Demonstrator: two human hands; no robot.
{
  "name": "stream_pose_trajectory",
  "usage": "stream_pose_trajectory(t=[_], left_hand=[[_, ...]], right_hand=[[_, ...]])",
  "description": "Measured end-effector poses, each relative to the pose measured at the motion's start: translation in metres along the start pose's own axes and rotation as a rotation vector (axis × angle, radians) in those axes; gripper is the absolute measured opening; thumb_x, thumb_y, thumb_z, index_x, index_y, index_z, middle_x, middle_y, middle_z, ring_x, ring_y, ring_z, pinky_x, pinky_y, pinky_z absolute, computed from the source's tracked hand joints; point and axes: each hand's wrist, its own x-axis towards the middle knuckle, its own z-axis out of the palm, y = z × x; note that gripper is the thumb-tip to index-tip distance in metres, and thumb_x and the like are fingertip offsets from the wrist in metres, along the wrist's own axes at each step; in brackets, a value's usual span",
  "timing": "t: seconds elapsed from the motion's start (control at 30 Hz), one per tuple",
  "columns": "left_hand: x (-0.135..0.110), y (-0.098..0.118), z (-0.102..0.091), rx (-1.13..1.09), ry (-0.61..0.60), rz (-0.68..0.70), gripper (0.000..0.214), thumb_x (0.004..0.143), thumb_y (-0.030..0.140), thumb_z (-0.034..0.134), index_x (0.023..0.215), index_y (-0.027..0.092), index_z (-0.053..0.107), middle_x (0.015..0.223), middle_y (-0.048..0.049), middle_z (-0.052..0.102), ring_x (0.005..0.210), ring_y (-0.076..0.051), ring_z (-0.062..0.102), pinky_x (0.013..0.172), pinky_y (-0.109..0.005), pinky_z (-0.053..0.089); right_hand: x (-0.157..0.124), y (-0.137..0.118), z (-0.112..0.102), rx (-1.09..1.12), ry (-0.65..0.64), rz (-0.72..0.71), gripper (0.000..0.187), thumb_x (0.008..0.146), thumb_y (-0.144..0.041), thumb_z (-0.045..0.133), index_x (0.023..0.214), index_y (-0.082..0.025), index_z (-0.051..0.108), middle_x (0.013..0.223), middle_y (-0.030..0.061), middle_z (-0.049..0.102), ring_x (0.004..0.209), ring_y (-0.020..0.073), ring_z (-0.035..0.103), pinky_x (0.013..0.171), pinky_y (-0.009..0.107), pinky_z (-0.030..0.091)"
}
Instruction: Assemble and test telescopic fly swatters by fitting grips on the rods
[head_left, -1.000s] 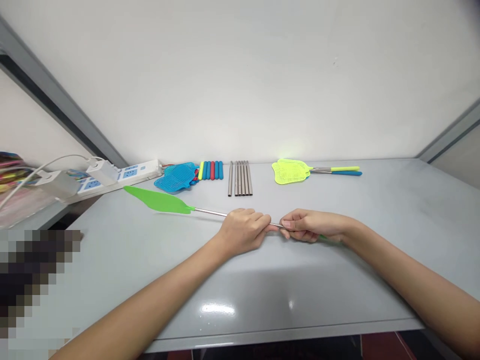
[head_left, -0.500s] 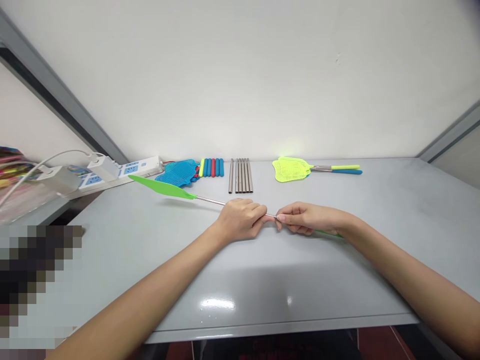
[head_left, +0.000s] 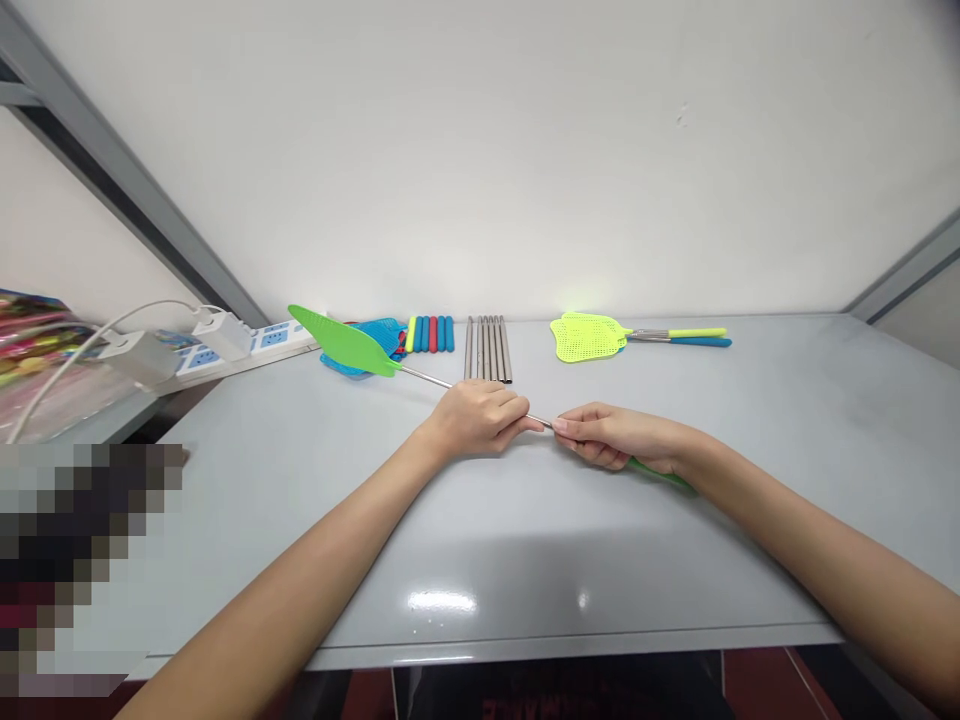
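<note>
at the far left, a clear plastic wrapping (head_left: 71, 405) had brightly coloured things in it, too blurred to name. beside it, the white power strip (head_left: 296, 342) had two white adapters (head_left: 223, 336) plugged into its sockets, with a white cable (head_left: 111, 325) looping over them.

compared with half a second earlier, the green swatter head (head_left: 346, 344) had tipped higher. it now covered part of the blue mesh heads (head_left: 386, 330) and the near end of the strip in the view, where a second earlier it had shown in front of them. the row of coloured handles (head_left: 433, 334), the steel tubes (head_left: 491, 345) and the yellow swatter (head_left: 589, 338), which overlapped a blue-handled one, had kept their places along the back of the grey table (head_left: 480, 540).

the left hand (head_left: 484, 417) was closed over the thin metal rod (head_left: 426, 376), knuckles up, with the green head sticking out to its left, tilted and raised. the right hand (head_left: 607, 435) had thumb and fingers pinched together on the same rod, a short bare stretch of metal showing between the two hands. a green end piece (head_left: 664, 474) came out beneath the right palm, toward the wrist. so the held swatter ran slantwise through both grips, above the table's middle.
</note>
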Motion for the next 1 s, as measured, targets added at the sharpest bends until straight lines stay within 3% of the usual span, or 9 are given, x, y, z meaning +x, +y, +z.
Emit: stream_pose_trajectory(t=[0.3, 1.0], left_hand=[[0.002, -0.004, 0.000, 0.057, 0.086, 0.039, 0.040, 0.084, 0.042, 0.044, 0.053, 0.017, 0.042, 0.044, 0.0047, 0.045, 0.041, -0.008, 0.042, 0.042, -0.023, 0.025], [-0.001, -0.013, -0.004, 0.089, 0.084, 0.073, 0.041, 0.084, 0.045, 0.044, 0.053, 0.017, 0.042, 0.042, 0.0046, 0.046, 0.042, -0.008, 0.043, 0.044, -0.023, 0.026]], right_hand=[[-0.005, -0.003, -0.003, -0.007, -0.003, -0.002, 0.032, 0.084, -0.043, 0.046, 0.066, -0.018, 0.038, 0.055, -0.0077, 0.021, 0.045, 0.0058, 0.013, 0.037, 0.019, 0.011], [-0.007, -0.002, -0.006, -0.005, -0.012, -0.001, 0.031, 0.084, -0.043, 0.046, 0.067, -0.018, 0.040, 0.055, -0.0078, 0.021, 0.045, 0.0060, 0.013, 0.038, 0.019, 0.010]])
